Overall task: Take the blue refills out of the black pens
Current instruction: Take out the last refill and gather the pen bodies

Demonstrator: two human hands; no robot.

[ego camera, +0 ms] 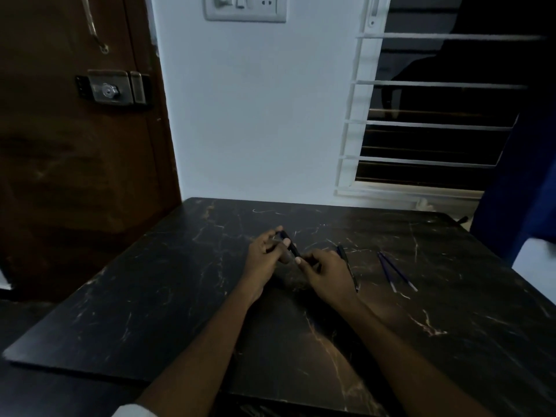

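A black pen is held between both hands above the middle of the dark marble table. My left hand grips its far end and my right hand grips its near end. Just right of my right hand, a second black pen lies on the table, partly hidden by the hand. Two thin blue refills lie side by side farther right, tips pointing toward me.
A brown door with a metal lock stands at the left. A barred window is at the back right beside a white wall with a switch plate. A blue curtain hangs at the right edge.
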